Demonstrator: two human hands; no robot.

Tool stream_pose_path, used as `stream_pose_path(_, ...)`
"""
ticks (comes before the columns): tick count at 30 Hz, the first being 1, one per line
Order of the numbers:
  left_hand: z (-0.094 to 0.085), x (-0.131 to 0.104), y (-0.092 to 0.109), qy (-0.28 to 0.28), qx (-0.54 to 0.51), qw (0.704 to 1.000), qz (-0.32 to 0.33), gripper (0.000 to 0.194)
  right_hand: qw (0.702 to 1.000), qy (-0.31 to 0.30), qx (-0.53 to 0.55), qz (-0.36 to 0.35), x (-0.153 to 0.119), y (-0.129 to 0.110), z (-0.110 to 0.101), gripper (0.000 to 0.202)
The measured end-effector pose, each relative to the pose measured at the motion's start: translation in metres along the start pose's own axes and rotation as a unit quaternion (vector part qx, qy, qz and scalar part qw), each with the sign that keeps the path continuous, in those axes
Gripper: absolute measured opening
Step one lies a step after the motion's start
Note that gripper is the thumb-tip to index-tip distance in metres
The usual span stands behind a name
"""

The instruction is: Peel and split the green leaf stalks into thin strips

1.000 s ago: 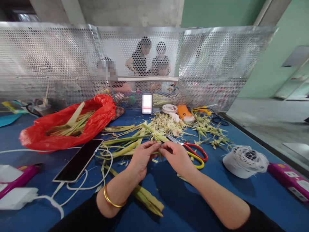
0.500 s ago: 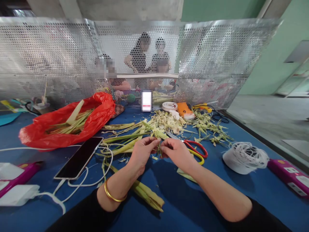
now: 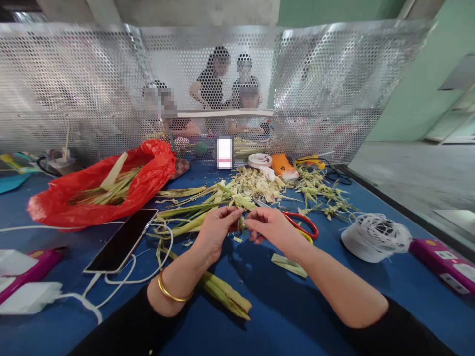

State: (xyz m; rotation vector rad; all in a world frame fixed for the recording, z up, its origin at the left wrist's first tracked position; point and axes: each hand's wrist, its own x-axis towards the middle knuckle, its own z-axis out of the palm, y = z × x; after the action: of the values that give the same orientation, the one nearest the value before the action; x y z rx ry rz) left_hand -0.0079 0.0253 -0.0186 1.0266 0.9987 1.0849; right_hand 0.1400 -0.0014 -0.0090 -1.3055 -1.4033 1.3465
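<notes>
Since a second ago, the right hand has eased slightly away from the left, so more of a pale leaf scrap shows beside its forearm and less of the yellow loop of the scissors. Toward the left of the table, an open red plastic bag holds dry leaves, with a dark-screened phone lying aslant just in front. Long green and straw-coloured leaves lie right of the bag; a folded husk lies closer to the table's near edge, partly hidden by the left forearm. The left hand has its thumb and forefinger pressed together on a thin green strip, which is between the two hands, well back from the near edge. A knobbly yellow-green piece sits just past the fingertips; whether it joins the strip is too small to tell. Beyond, pale scraps spread toward the far edge. The right thumb and forefinger come close together beside the strip, but I cannot tell whether they pinch it. The scissors lie just past that hand, partly covered. Near the table's right edge are a spool of white cord and a purple power strip.
</notes>
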Motion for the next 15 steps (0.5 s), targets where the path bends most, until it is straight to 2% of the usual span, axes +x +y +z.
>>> stream_pose_path(6, -0.002, 0.0, -0.001, -0.021, -0.008, 1.0, -0.015, 0.029, 1.0, -0.005, -0.022, 0.002, 0.0, 0.005, 0.003, 0.009)
stream_pose_path(10, -0.003, 0.001, 0.001, -0.022, -0.009, 0.999, -0.023, 0.029, 0.999, -0.017, -0.047, 0.004, 0.001, 0.0, -0.003, 0.012)
stream_pose_path(12, -0.003, 0.002, 0.002, -0.018, -0.018, 0.999, -0.027, 0.027, 0.995, 0.008, -0.101, -0.015, 0.001, -0.002, -0.007, 0.013)
stream_pose_path(15, -0.003, 0.002, 0.002, -0.02, -0.022, 0.999, -0.037, 0.026, 0.981, 0.077, -0.167, -0.064, 0.001, -0.001, -0.009, 0.012)
